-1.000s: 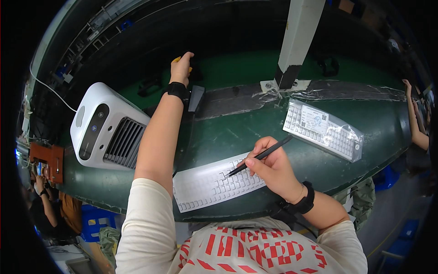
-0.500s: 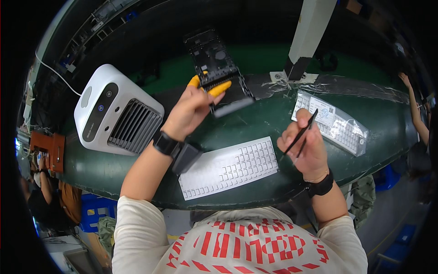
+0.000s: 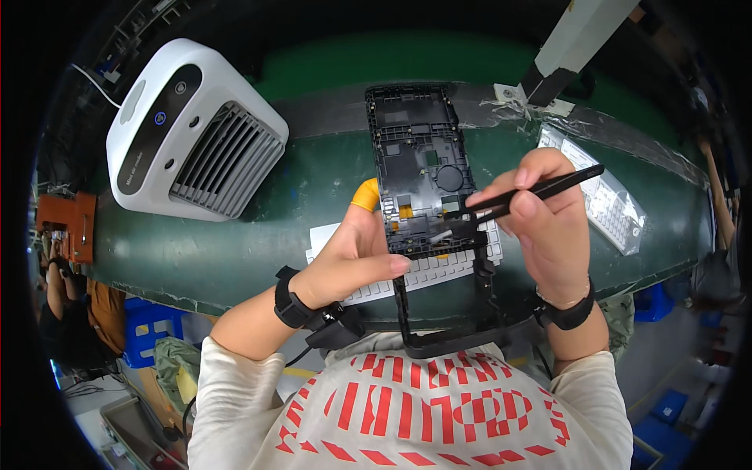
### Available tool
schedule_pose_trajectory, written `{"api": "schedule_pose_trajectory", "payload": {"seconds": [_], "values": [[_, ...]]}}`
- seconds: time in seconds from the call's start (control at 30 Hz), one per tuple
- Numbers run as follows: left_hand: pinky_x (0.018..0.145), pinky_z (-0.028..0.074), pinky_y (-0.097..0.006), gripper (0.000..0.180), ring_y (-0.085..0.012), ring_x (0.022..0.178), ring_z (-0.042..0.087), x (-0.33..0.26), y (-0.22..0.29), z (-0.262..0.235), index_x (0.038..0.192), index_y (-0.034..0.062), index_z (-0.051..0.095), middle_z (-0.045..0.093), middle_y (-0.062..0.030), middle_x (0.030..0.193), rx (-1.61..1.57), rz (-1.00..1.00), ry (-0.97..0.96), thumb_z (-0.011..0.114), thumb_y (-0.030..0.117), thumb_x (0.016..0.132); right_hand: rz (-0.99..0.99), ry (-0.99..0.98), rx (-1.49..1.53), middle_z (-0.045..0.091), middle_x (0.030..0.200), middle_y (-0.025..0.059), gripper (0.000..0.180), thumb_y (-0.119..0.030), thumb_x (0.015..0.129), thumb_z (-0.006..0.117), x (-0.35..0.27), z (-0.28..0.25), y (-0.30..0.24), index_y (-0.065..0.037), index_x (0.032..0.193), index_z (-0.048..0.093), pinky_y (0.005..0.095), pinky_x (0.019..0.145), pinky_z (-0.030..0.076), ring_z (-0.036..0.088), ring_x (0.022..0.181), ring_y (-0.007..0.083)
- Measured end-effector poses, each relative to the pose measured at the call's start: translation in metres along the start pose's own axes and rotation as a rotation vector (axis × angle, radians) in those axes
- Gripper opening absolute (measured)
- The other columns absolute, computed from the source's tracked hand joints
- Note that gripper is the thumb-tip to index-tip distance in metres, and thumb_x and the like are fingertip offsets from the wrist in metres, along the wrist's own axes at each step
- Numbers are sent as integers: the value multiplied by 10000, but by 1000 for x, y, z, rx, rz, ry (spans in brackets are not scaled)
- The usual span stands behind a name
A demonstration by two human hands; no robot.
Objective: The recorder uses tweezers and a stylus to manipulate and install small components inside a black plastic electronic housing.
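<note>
My left hand (image 3: 345,262) grips the lower left edge of a black plastic device housing (image 3: 411,176), its thumb on the near face. A yellow finger cot (image 3: 366,194) covers one of its fingers. The housing has ribs, cut-outs and a round recess, and an open frame extends from its near end. Black tweezers (image 3: 552,186) are pinched in my right hand (image 3: 552,219), their tips low over the housing's right side. A small whitish piece (image 3: 442,235) shows near the tips; whether they hold it, I cannot tell. Beneath lies a white sheet (image 3: 376,291) with rows of outlined small shapes, partly covered.
At the left stands a white air cooler (image 3: 211,133) with a dark grille. A plastic-wrapped pack of similar sheets (image 3: 599,196) lies at the right. Behind it, a post (image 3: 580,47) is fixed to the green tabletop (image 3: 313,172). Other people are at both far sides.
The housing has come nearer and been turned so its inner face lies toward me above the sheet. My right hand has brought the tweezers up to the housing.
</note>
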State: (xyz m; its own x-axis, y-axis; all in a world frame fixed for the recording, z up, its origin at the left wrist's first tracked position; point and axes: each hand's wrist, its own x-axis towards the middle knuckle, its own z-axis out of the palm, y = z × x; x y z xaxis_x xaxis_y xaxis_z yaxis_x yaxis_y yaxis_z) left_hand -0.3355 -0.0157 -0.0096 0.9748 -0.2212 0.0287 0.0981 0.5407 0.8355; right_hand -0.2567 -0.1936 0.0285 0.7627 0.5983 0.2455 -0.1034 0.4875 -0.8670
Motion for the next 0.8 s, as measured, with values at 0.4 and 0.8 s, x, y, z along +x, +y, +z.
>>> {"api": "schedule_pose_trajectory", "payload": {"seconds": [0.4,0.8], "values": [[886,305,-319,794,-170,1048,413,-9,-16,-1,1267,112,7,376,-112,1157,168,69,-61,459,-107,653,-83,75,-207,536,710,67,216,23,726,542,-4,-4,36,-25,867,385,259,654,467,574,700,166],[875,336,-349,909,-239,1120,355,-11,-23,-5,1279,173,-76,282,-143,1244,244,131,-143,482,-131,630,-67,140,-410,502,679,75,249,-149,747,552,-10,0,35,-33,855,361,299,639,461,562,620,190]]}}
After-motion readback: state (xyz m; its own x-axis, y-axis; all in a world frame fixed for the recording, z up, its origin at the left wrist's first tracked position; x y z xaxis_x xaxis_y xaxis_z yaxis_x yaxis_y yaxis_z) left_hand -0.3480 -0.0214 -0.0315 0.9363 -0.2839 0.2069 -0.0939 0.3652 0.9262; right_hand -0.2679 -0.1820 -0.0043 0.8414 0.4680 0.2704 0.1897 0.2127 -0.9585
